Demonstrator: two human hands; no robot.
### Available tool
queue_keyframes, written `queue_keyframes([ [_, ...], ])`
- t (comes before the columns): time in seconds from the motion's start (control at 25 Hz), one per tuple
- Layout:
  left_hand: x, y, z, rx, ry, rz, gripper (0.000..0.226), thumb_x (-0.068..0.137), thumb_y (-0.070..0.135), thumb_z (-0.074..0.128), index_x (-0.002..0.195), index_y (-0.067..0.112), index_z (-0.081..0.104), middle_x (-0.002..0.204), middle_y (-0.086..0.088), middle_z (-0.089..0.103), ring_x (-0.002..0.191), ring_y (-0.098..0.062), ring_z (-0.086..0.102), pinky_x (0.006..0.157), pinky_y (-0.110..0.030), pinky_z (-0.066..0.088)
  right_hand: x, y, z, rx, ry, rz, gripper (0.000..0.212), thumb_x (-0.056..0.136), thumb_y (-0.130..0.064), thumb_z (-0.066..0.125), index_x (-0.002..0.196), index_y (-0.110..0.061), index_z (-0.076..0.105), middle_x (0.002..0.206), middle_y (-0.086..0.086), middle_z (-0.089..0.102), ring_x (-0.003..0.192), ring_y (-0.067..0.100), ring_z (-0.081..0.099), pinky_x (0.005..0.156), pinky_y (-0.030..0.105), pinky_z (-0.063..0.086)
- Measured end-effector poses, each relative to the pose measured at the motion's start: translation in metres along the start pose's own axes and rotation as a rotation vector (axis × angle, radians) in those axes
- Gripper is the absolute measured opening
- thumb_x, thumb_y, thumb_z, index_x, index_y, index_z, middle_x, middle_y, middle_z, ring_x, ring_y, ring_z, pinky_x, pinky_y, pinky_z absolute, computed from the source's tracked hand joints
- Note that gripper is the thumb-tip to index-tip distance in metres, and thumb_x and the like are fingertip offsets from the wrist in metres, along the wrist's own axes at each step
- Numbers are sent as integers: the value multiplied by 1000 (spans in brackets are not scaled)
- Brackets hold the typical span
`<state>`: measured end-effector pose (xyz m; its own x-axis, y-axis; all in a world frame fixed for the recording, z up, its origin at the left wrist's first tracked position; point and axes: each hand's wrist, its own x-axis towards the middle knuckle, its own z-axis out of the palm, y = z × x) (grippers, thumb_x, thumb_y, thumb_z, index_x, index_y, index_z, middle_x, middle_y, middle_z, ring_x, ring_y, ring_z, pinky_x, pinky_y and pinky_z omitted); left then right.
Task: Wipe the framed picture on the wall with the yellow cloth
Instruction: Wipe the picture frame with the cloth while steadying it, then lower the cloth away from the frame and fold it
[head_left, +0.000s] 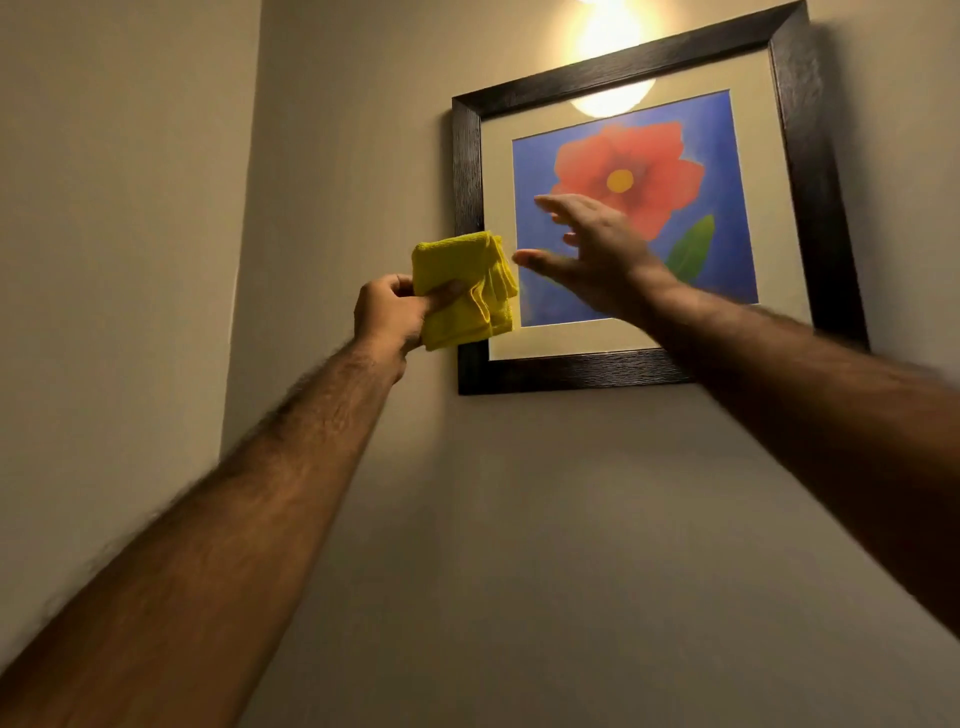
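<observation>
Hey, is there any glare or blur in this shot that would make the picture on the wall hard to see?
Head view: a lamp reflection glares on the glass at the top of the framed picture; the right hand is motion-blurred, while the left hand and the yellow cloth are sharper; the flower stays readable; warm dim light, and the frame's edges lean from the wide angle.

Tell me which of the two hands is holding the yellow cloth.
The left hand holds the folded yellow cloth beside the picture frame. The right hand is open and empty.

Right hand (597, 254) motion-blurred; frame's (467, 156) top corner cropped.
</observation>
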<state>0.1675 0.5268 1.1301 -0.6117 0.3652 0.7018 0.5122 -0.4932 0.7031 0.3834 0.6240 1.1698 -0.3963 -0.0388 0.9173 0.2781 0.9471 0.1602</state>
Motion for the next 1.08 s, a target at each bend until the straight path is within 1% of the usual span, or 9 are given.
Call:
queue_keyframes([
  [0.08,-10,0,-10,21,-35,46,51,78,37,83,120,16,65,116,-3,70,108,-24,66,88,-48,61,14,-23,16,197,-150,149,63,88,-44,72,139,-10,57,136,11,64,122,24,62,104,44,53],
  [0.16,-19,-1,-22,50,-67,78,42,81,35,80,117,17,66,116,-4,71,107,-25,67,89,-48,60,20,-33,30,379,-298,265,44,88,-33,75,122,-6,67,112,10,70,102,23,67,89,41,61],
  [0.28,-33,-3,-56,83,-76,54,37,75,34,84,106,21,66,108,-1,72,102,-21,68,81,-42,61,16,-51,55,634,-328,370,40,81,-23,83,113,-2,70,97,11,72,86,21,71,67,29,64],
  [0.4,-49,-22,-102,6,-123,-135,43,80,20,83,118,10,65,114,-10,73,104,-28,71,74,-40,65,6,-77,91,784,-335,456,36,78,-25,86,105,-9,68,94,5,73,82,17,73,58,25,62],
  [0.56,-95,-68,-173,-133,-38,-313,37,84,6,77,118,-2,65,105,-18,73,90,-29,74,72,-37,65,-27,-122,156,1052,-446,569,37,76,-21,87,109,-11,72,100,5,77,87,20,77,62,27,62],
  [0.72,-157,-129,-267,-206,127,-423,24,85,4,74,108,-1,70,96,-16,76,83,-27,76,73,-39,64,-104,-215,260,1327,-603,728,27,76,-16,86,101,-13,76,88,3,78,71,15,75,60,24,59],
  [0.8,-196,-166,-309,-176,220,-491,26,85,2,73,110,-2,69,96,-16,75,82,-26,75,72,-38,64,-158,-262,312,1408,-693,843,31,76,-18,85,105,-14,74,87,3,79,68,13,75,59,22,59],
  [0.92,-261,-229,-378,-87,312,-621,19,84,-1,74,103,0,70,95,-16,75,85,-26,75,70,-35,64,-240,-331,382,1442,-857,980,36,76,-20,86,109,-13,74,97,5,80,75,14,77,67,24,60],
  [1.08,-357,-306,-462,24,388,-839,19,82,-1,76,100,3,70,91,-11,75,75,-17,76,63,-27,62,-345,-407,455,1412,-1087,1094,46,75,-24,87,117,-12,73,106,6,79,87,19,76,75,26,61],
])
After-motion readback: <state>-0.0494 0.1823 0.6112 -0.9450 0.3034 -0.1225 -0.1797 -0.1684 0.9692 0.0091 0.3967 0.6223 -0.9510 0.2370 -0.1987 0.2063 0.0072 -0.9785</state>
